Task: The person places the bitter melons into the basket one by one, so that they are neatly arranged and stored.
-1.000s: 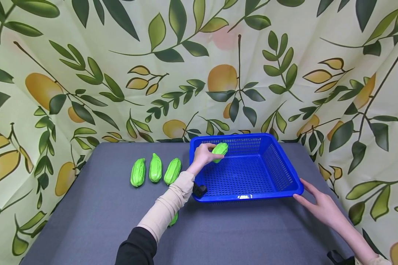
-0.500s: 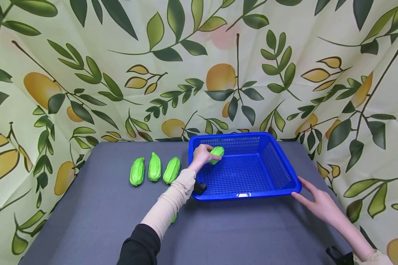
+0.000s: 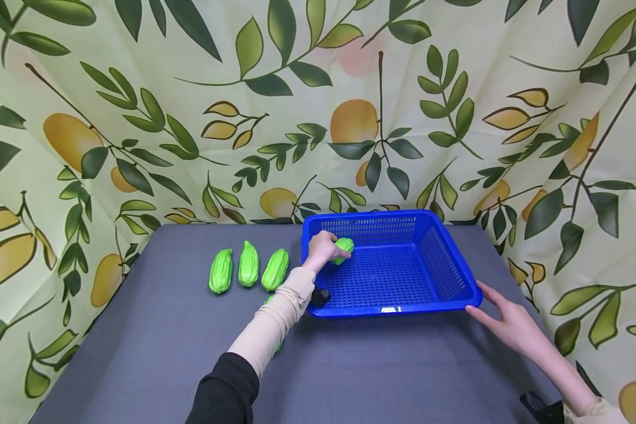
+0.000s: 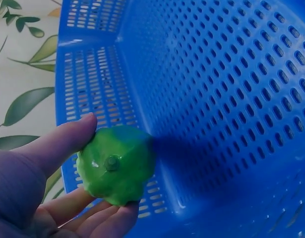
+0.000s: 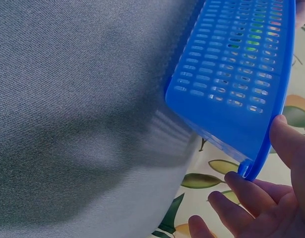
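Note:
My left hand (image 3: 322, 247) grips a light-green ridged bitter melon (image 3: 343, 251) inside the left end of the blue plastic basket (image 3: 387, 309). In the left wrist view, thumb and fingers wrap the melon (image 4: 117, 166), its stub end facing the camera, close to the perforated wall. Whether it touches the basket floor cannot be seen. My right hand (image 3: 511, 324) holds the basket's near right corner. In the right wrist view, the thumb lies on the rim of the basket (image 5: 226, 99) and fingertips sit under the corner.
Left of the basket, three more bitter melons lie in a row: one (image 3: 221, 271), a second (image 3: 248, 265) and a third (image 3: 275, 270). Green also shows on both sides of the left sleeve (image 3: 270, 318), mostly hidden. Behind the grey table (image 3: 138, 353) hangs a leaf-patterned cloth (image 3: 297, 100).
My left hand has lowered the bitter melon slightly and shifted it a little left inside the basket. The right hand keeps its hold on the corner.

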Available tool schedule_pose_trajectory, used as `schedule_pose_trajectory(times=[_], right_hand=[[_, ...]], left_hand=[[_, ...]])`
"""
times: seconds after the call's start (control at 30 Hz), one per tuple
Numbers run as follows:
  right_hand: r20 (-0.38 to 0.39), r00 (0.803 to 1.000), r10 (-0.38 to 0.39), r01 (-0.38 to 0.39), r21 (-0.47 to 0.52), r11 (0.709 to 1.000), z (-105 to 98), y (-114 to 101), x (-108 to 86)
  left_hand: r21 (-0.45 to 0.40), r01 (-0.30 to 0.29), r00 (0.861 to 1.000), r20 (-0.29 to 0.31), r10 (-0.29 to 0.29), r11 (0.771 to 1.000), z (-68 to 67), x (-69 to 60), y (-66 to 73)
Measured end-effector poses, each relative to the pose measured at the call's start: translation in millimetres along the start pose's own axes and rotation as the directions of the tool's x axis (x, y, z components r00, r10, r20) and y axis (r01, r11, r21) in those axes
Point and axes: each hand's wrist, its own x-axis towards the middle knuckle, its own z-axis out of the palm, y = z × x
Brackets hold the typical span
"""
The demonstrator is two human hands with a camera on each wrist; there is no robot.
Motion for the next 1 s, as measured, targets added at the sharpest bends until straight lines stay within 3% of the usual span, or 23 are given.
schedule_pose_trajectory(times=[0.2,0.43,0.63,0.67,0.77,0.83,0.9,1.0], right_hand=[[0.001,1.0,-0.002,0.002,-0.006,1.0,-1,-1,0.8],[-0.004,1.0,-0.008,0.008,-0.015,1.0,-1,-2,2.1],[-0.007,1.0,-0.018,0.018,-0.013,1.0,-1,-3,1.6],[-0.008,1.0,-0.021,0.02,-0.013,1.0,-1,-3,1.4],[-0.011,1.0,-0.027,0.027,-0.014,1.0,-1,-2,1.4],[-0.015,0.999,-0.029,0.029,-0.015,0.999,-1,-1,1.4],[-0.014,1.0,-0.028,0.027,-0.015,1.0,-1,-1,1.4],[-0.011,1.0,-0.018,0.018,-0.016,1.0,-1,-1,1.1]], left_hand=[[0.04,0.024,0.999,0.023,-0.025,0.999,2.0,-1.0,0.9],[0.255,0.052,0.99,0.113,-0.083,0.965,14.3,6.1,-3.8],[0.336,0.115,0.963,0.193,-0.187,0.935,38.2,35.9,-20.7],[0.348,0.115,0.966,0.179,-0.187,0.93,43.1,38.7,-23.7],[0.345,0.094,0.983,0.113,-0.141,0.934,72.4,66.9,-48.0],[0.347,0.087,0.985,0.111,-0.133,0.934,81.2,75.9,-54.7],[0.342,0.087,0.98,0.137,-0.141,0.936,81.0,78.7,-54.3],[0.345,0.099,0.961,0.211,-0.18,0.933,55.3,55.0,-32.1]])
